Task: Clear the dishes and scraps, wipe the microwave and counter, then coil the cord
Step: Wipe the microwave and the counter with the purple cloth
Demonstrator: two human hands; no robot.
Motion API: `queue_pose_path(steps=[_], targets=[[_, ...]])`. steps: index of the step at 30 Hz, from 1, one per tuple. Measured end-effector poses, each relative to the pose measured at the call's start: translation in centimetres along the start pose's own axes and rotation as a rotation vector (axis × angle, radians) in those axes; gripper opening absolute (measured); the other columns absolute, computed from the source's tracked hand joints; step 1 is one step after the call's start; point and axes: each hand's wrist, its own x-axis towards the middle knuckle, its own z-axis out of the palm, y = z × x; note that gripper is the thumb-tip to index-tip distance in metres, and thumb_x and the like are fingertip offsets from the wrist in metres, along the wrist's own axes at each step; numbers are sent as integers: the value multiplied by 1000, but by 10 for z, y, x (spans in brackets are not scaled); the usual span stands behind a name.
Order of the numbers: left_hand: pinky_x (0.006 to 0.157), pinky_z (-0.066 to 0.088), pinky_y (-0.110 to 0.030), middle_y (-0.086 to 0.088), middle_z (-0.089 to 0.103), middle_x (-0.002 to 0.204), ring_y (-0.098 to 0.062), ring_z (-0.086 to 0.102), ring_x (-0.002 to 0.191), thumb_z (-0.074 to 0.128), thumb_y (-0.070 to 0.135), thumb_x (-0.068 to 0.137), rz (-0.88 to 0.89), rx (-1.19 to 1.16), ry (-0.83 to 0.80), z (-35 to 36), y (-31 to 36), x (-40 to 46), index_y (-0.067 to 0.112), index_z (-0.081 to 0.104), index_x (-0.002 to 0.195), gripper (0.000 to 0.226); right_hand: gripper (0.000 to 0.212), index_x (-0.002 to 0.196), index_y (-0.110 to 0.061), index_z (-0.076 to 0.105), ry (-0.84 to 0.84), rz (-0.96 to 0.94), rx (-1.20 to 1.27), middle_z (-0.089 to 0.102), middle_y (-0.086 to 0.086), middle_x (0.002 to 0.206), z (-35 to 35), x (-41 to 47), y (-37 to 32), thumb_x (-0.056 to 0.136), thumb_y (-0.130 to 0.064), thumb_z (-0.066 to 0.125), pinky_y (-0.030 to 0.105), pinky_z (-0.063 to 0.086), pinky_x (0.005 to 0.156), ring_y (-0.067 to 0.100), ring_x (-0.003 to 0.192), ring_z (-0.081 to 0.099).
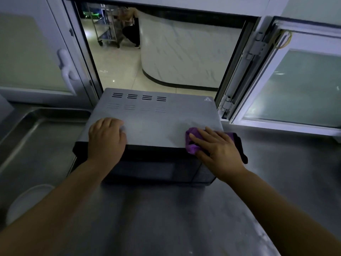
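A grey microwave (156,117) with a black front stands on the steel counter (166,218), its door closed. My left hand (106,139) rests on the top's front left corner, fingers curled over the surface. At the front right corner my right hand (215,150) presses a purple cloth (191,143) flat against the top edge, fingers spread over it. No cord is in view.
A white plate (27,202) lies at the counter's left near a sink basin (36,130). Behind the microwave an open window (166,52) shows another room. A window sash (287,80) swings inward at the right.
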Motion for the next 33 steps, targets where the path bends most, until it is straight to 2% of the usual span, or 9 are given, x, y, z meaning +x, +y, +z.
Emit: queue_pose_path(steps=[5, 11, 17, 23, 28, 33], targets=[[84, 37, -44, -15, 63, 102, -35, 54, 98, 44, 17, 85, 60, -28, 19, -12, -27, -7, 5, 61, 100, 26, 46, 141, -34, 37, -71, 2, -31, 32, -5, 151, 14, 26, -44, 96, -45, 39, 39, 17, 115, 18, 142, 24], [88, 41, -45, -16, 64, 106, -35, 55, 101, 46, 15, 86, 39, -79, 69, -26, -80, -16, 5, 61, 105, 26, 47, 143, -36, 32, -103, -31, -60, 28, -5, 154, 34, 61, -110, 97, -45, 37, 35, 12, 114, 18, 143, 20], [85, 41, -45, -15, 64, 102, -35, 55, 98, 33, 25, 87, -23, -94, 40, -41, -139, -29, 6, 62, 103, 39, 48, 144, -36, 30, -136, -94, -57, 26, -4, 155, 57, 104, -185, 97, -45, 35, 39, 13, 114, 20, 144, 19], [85, 42, -47, -16, 65, 102, -36, 56, 100, 40, 18, 84, -66, -101, 36, -52, -167, -32, 4, 64, 104, 34, 50, 145, -37, 24, -175, -184, -82, 22, -2, 156, 78, 139, -245, 97, -49, 30, 42, 11, 114, 23, 144, 16], [87, 43, -48, -20, 65, 105, -39, 56, 100, 42, 16, 83, -71, -115, 27, -53, -150, -27, 1, 62, 107, 35, 49, 146, -36, 23, -206, -215, -47, 18, -3, 157, 75, 143, -246, 98, -46, 29, 40, 10, 115, 21, 145, 13], [89, 40, -42, -17, 64, 107, -33, 55, 101, 40, 19, 88, -54, -164, 7, -46, -108, -22, 4, 61, 111, 34, 47, 145, -37, 26, -173, -96, -9, 21, -7, 156, 57, 120, -183, 98, -43, 32, 36, 10, 116, 16, 144, 15]])
